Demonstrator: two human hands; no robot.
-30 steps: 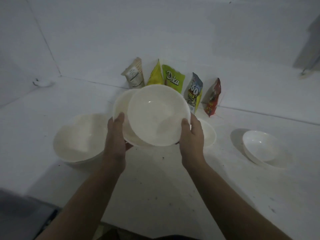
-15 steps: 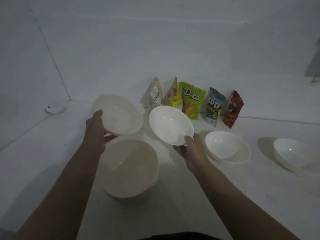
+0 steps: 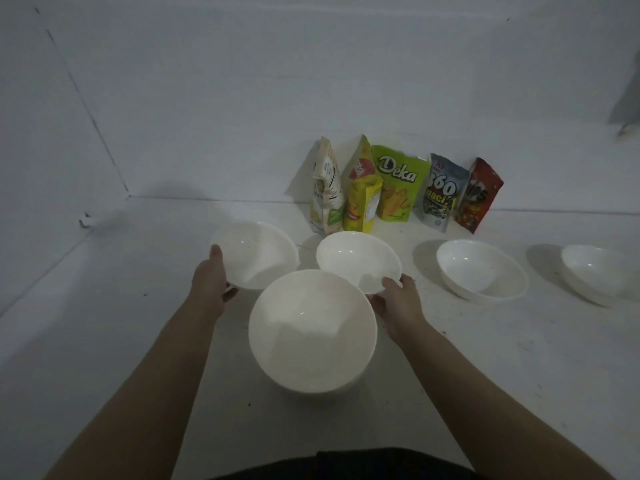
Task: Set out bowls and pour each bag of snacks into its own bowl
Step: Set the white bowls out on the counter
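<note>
White, dim-lit tabletop [image 3: 450, 375] w/ white walls behind; five snack bags [image 3: 398, 188] stand in a row against the back wall, all apparently unopened. Two bowls sit on the surface at right: one [image 3: 481, 270] nearer centre, one [image 3: 602, 271] at the far right edge. A big bowl [image 3: 311, 330] rests front-centre btwn the forearms. Left hand [image 3: 211, 282] grips the near rim of a left bowl [image 3: 258, 254], thumb over the lip, fingers curled under; right hand [image 3: 398, 301] pinches the near rim of a smaller bowl [image 3: 358, 261] the same way. Both arms reach fwd, wrists about level, bowls tipped toward the camera; can't tell if either touches the table. Risks, imo: one-edge grips on smooth bowls could slip; the held bowls are close to each other and to the big bowl, so rims may clack; set too far back, the right bowl could knock the bags over.
</note>
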